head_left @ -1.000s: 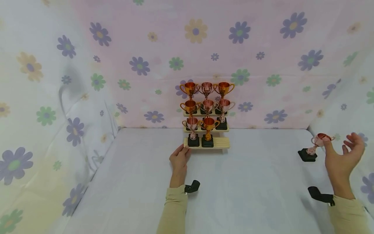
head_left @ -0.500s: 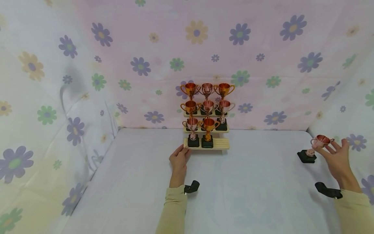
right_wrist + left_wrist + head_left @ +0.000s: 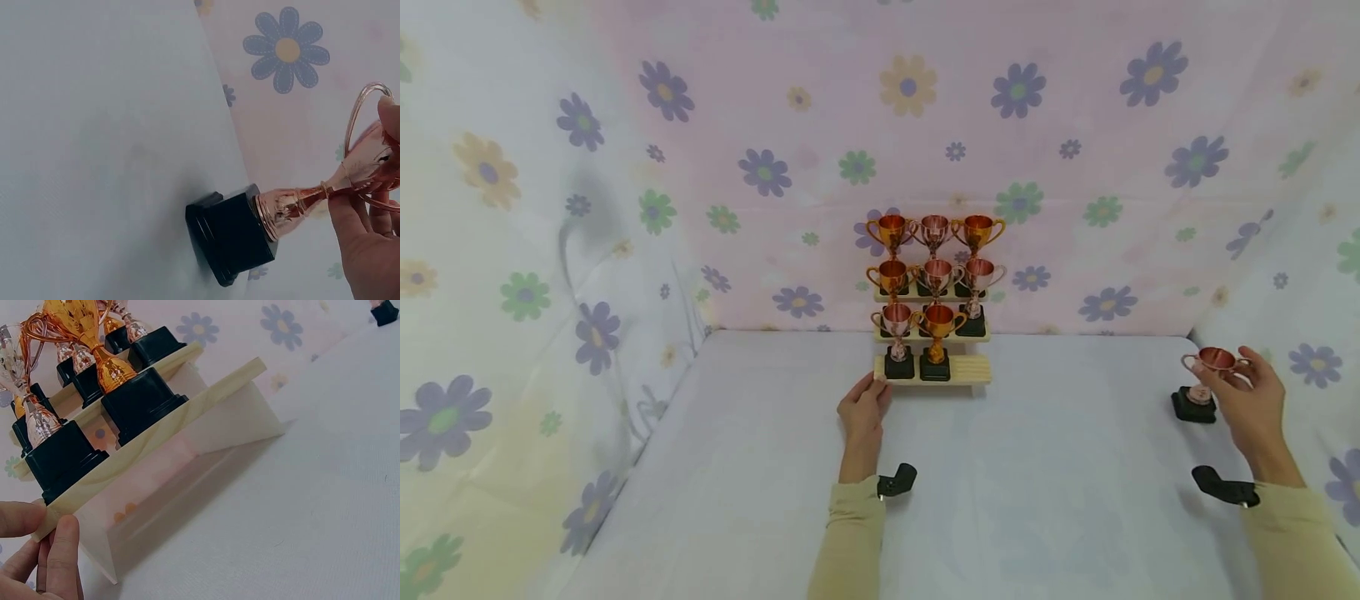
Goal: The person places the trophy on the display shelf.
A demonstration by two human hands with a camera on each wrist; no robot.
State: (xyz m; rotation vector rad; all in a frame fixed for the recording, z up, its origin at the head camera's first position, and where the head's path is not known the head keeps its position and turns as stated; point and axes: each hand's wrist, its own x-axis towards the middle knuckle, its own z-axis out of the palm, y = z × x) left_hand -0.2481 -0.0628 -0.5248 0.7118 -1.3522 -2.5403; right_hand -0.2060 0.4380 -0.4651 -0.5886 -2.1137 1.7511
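Note:
At the far right of the head view, my right hand (image 3: 1255, 408) grips a rose-gold trophy cup (image 3: 1195, 405) by its bowl. In the right wrist view its black base (image 3: 234, 234) shows below the fingers, close over the white cloth. My left hand (image 3: 861, 417) pinches the front left corner of a three-step wooden display stand (image 3: 972, 369). On the lowest step stand a rose-gold trophy (image 3: 898, 325) and a gold trophy (image 3: 937, 329), with bare wood to their right. Gold and rose-gold trophies fill the two upper steps, three on each.
White cloth (image 3: 1052, 467) covers the table. Flowered fabric (image 3: 820, 108) hangs behind and along both sides, close beside my right hand. Clear panels (image 3: 250, 419) hold up the lowest step.
My right hand's spread fingers have come in around the trophy's bowl, and the tilted trophy has turned more upright. The left hand stays on the stand's corner.

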